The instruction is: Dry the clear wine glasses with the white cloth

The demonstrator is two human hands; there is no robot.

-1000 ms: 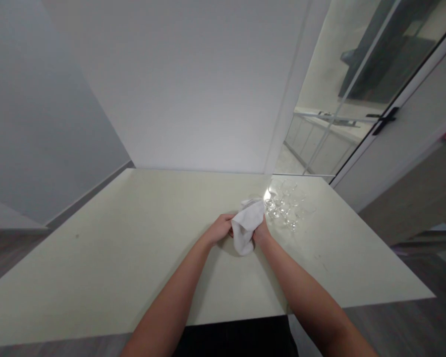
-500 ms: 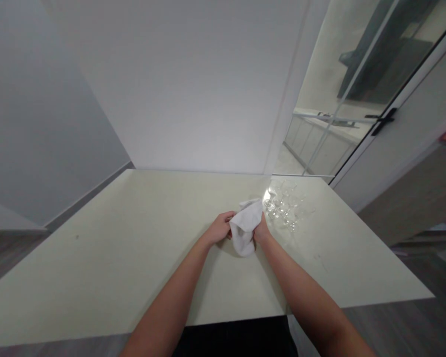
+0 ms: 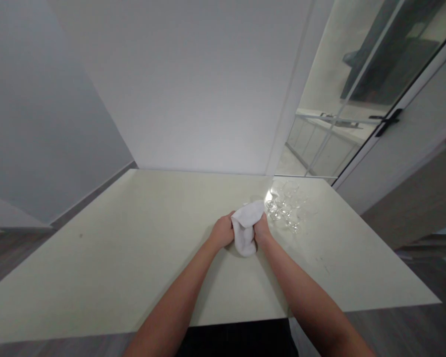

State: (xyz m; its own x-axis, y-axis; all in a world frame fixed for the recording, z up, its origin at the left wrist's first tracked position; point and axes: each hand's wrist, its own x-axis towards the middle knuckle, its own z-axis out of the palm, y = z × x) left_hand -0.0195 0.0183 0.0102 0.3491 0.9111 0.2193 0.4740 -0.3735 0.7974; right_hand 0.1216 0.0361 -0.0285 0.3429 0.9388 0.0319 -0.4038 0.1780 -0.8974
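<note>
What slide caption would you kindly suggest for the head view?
Left hand and right hand hold a white cloth beside transparent objects.

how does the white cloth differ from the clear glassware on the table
The white cloth is opaque; the clear glassware is see-through.
The white cloth is bunched between the left hand and right hand; the clear glassware is untouched.
The white cloth looks like one soft piece; the clear glassware is a cluster of several.
No pattern shows on either.
</note>
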